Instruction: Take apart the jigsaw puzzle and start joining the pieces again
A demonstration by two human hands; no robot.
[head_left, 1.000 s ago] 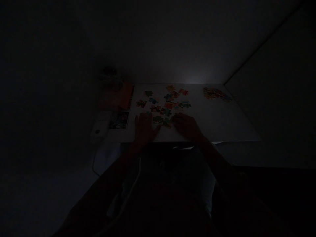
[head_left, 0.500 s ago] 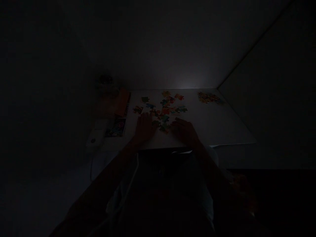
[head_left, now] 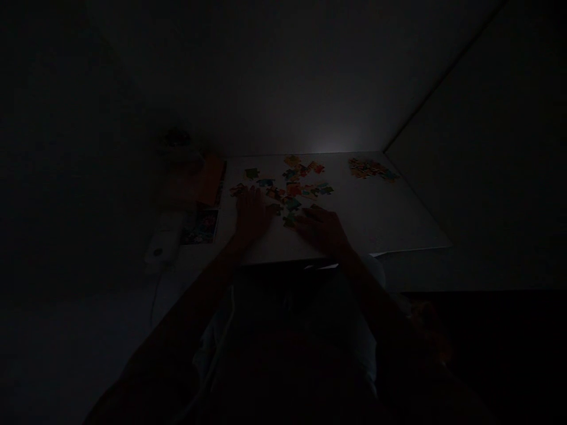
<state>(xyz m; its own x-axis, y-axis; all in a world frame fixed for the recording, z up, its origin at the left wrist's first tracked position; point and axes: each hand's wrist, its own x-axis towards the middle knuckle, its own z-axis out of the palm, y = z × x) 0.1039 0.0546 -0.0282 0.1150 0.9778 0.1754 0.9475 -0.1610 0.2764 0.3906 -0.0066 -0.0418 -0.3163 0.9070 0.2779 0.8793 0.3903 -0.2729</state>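
Observation:
The view is very dark. My left hand (head_left: 253, 215) lies palm down on the white table, its fingers stretched forward. Its fingertips reach a reddish-orange puzzle piece (head_left: 237, 190), and the thumb side is beside a dark green piece (head_left: 274, 209). My right hand (head_left: 324, 229) is bent over the near right side of the puzzle, fingers curled in. A dark green puzzle piece (head_left: 317, 206) shows at its fingers; the thumb is hard to make out. Between the hands is a green piece (head_left: 292, 203), with several joined or touching colourful pieces (head_left: 295, 188) beyond it.
A heap of puzzle pieces (head_left: 372, 170) lies at the table's (head_left: 390, 221) back right. On the left are an orange box (head_left: 208, 180), a dark printed picture (head_left: 200, 226) and a white device (head_left: 159, 248) with a cable. A wall (head_left: 310, 77) rises behind the table.
My left hand has slid forward, its fingers now over the edge of the reddish-orange piece. My right hand has shifted slightly rightward against the pieces. The whole view has drifted a little.

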